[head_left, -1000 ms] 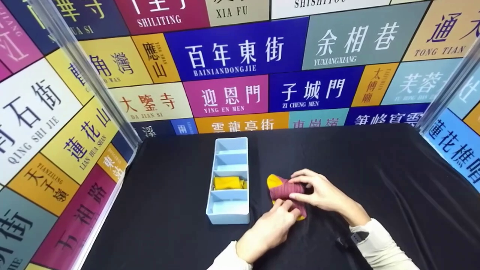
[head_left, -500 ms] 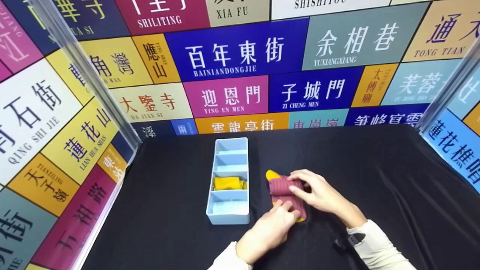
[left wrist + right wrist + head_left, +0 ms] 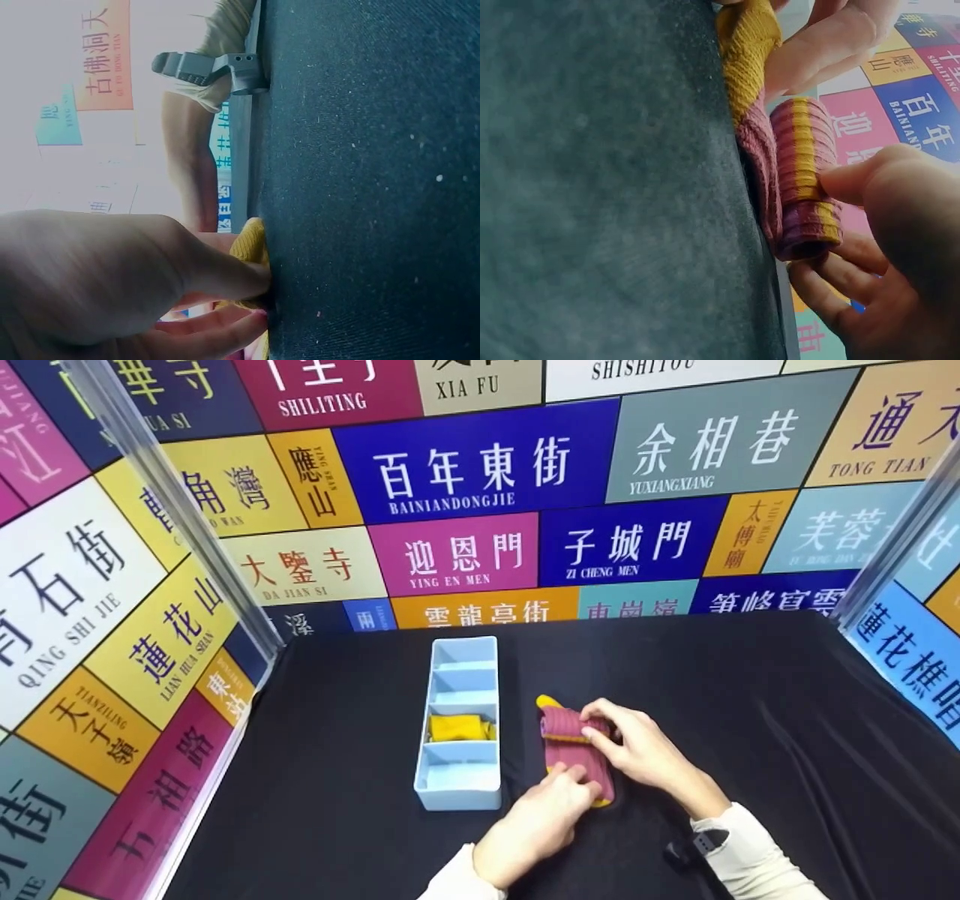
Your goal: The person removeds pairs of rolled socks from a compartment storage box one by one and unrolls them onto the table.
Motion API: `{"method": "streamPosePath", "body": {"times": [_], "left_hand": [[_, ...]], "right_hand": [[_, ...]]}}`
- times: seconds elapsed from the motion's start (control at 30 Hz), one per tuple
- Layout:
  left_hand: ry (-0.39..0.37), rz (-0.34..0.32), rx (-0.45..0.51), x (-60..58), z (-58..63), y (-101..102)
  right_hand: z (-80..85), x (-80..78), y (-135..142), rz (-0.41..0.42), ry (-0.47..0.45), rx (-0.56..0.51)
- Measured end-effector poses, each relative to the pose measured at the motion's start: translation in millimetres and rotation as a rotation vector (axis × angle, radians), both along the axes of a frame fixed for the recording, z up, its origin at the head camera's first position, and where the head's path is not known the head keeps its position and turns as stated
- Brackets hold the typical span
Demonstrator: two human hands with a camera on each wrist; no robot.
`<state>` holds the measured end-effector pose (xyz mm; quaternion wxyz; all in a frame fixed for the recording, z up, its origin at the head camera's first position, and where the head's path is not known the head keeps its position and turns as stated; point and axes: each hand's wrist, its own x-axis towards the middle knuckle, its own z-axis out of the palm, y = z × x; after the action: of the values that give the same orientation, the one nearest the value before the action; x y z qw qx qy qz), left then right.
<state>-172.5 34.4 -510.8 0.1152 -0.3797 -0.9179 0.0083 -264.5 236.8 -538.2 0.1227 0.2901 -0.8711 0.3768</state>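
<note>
The sock (image 3: 574, 750), maroon ribbed with yellow toe and heel, lies on the black cloth (image 3: 750, 720) just right of the tray (image 3: 459, 795). Its far end is now a tight roll, thicker than half a second ago and much thicker than a second ago, when that end was only loosely folded over. The roll has also crept nearer the person, so less flat sock remains between it and the near end. I judge the rolling about half done.

The right hand (image 3: 637, 750) has its fingers curled over the roll with the thumb against its side, as the right wrist view shows plainly: the roll (image 3: 804, 180) sits pinched between thumb (image 3: 855, 180) and fingers. The left hand (image 3: 536, 817) stays at the near end, its fingertips pressing the yellow edge (image 3: 251, 251) flat onto the cloth; the fingers look fairly straight, pressing rather than gripping.

The tray has not moved. It has four compartments in a row; the third from the far end holds a folded yellow sock (image 3: 457, 727), the others show only their pale floors. Walls covered in coloured street-name signs (image 3: 480, 472) stand around the cloth on three sides.
</note>
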Motion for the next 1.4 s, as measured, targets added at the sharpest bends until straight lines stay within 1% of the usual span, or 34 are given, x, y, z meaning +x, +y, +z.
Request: {"method": "streamPosePath", "body": {"times": [0.1, 0.3, 0.43, 0.57, 0.73, 0.9, 1.0, 1.2, 1.4], "left_hand": [[-0.003, 0.003, 0.001, 0.1, -0.6, 0.5], [-0.003, 0.039, 0.018, -0.9, -4.5, 2.9], [0.006, 0.063, 0.037, -2.0, -6.5, 4.1], [0.015, 0.057, 0.062, -3.9, -7.4, 2.8], [0.025, 0.047, 0.080, -7.2, -8.8, 1.7], [0.008, 0.056, 0.080, -6.8, -7.6, 2.6], [0.001, 0.059, 0.069, -6.2, -8.3, 3.3], [-0.002, 0.056, 0.055, -5.6, -8.1, 3.2], [0.013, 0.042, 0.051, -5.7, -5.4, 1.0]], "right_hand": [[-2.1, 0.1, 0.3, -0.004, -0.011, 0.013], [-3.3, -2.8, -0.6, -0.031, 0.017, 0.058], [-0.1, -4.8, -1.0, -0.039, -0.008, 0.080], [0.1, -8.2, -0.5, -0.033, -0.034, 0.063], [0.2, -15.5, -0.2, 0.008, -0.063, 0.017], [3.3, -22.0, 0.2, 0.063, -0.078, 0.002], [3.9, -26.5, -1.0, 0.077, -0.084, -0.012], [4.7, -35.0, -5.5, 0.024, -0.053, -0.046], [6.0, -40.2, -11.4, -0.019, -0.017, -0.015]]}}
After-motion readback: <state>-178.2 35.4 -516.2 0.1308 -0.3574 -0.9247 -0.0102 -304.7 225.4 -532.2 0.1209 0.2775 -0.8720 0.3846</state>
